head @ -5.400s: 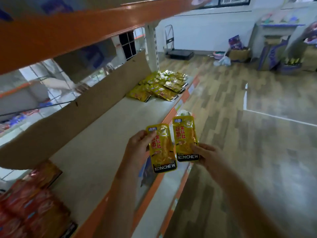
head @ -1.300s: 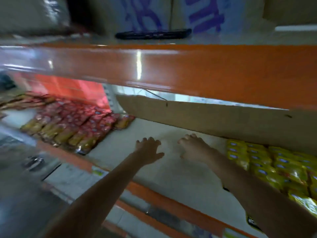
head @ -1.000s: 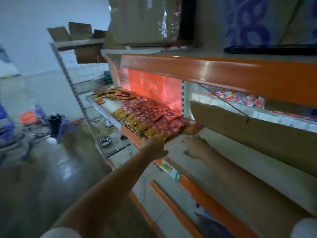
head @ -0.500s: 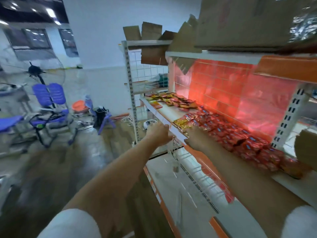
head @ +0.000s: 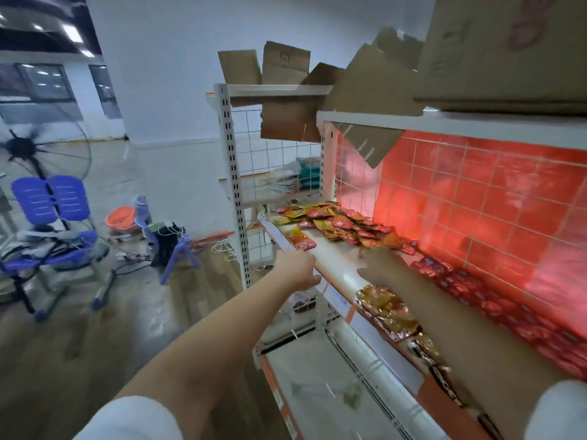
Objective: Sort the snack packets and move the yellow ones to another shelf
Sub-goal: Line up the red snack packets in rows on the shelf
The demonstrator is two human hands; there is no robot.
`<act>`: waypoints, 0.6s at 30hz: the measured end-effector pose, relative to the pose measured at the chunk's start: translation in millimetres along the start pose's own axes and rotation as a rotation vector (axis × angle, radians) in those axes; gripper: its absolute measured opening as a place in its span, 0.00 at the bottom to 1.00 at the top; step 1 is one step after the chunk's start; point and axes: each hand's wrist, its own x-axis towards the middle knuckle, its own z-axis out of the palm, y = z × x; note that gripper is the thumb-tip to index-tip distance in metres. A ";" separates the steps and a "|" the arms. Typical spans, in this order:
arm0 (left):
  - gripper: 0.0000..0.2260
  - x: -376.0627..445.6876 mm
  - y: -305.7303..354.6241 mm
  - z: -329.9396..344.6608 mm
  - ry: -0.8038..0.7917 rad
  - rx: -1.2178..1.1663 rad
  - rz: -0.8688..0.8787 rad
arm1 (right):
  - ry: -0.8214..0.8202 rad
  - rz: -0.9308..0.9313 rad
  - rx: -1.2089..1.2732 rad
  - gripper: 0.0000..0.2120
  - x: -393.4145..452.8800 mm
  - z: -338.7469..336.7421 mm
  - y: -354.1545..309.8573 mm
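Note:
A mixed heap of red and yellow snack packets (head: 333,222) lies at the far end of the white shelf (head: 341,269). One loose packet (head: 301,241) rests by the shelf's front edge. Golden-yellow packets (head: 386,308) line the near front edge, with rows of red packets (head: 470,287) behind them. My left hand (head: 298,268) reaches out at the shelf's front edge and holds nothing. My right hand (head: 379,268) is blurred; it hovers over the bare shelf between the heap and the rows, thumb spread, nothing in it.
A red tiled panel (head: 476,198) backs the shelf. Cardboard boxes (head: 286,71) sit on the shelves above. A lower shelf (head: 333,395) juts out under my arms. On the floor at left stand a blue chair (head: 47,217), a fan (head: 28,150) and an orange basin (head: 120,217).
I have put down the two yellow packets and turned left along the shelf. Both empty hands now reach toward the far mixed heap, past the rows of red packets.

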 end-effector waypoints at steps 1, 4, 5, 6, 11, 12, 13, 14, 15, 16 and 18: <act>0.19 21.3 -6.5 -4.7 0.021 0.014 0.016 | 0.015 0.009 0.001 0.20 18.5 -2.2 4.9; 0.17 74.2 -18.1 -9.1 0.054 0.017 0.057 | 0.008 0.054 0.012 0.18 60.1 1.5 16.2; 0.17 88.6 -19.6 -6.0 0.049 0.009 0.074 | -0.013 0.065 0.026 0.18 70.4 6.0 18.9; 0.17 102.4 -20.6 -0.5 0.043 -0.002 0.090 | -0.043 0.086 0.040 0.19 77.8 10.0 20.8; 0.20 171.4 -25.3 22.0 0.027 -0.036 0.173 | -0.060 0.206 0.081 0.18 114.4 19.8 39.2; 0.20 185.7 -25.6 23.2 0.030 -0.034 0.197 | -0.048 0.232 0.109 0.17 122.2 21.5 44.3; 0.19 199.1 -25.6 23.0 0.042 -0.045 0.220 | -0.021 0.255 0.131 0.17 130.1 23.3 49.7; 0.18 213.6 -25.9 23.0 0.062 -0.066 0.245 | 0.000 0.278 0.149 0.17 138.6 25.3 54.8; 0.16 228.6 -26.4 22.9 0.084 -0.082 0.275 | 0.018 0.297 0.156 0.18 147.6 26.5 59.7; 0.15 243.2 -27.1 23.0 0.098 -0.076 0.306 | 0.023 0.319 0.158 0.18 155.9 26.3 63.1; 0.15 274.5 -30.4 23.5 0.102 -0.020 0.359 | 0.006 0.382 0.150 0.20 176.1 24.3 67.4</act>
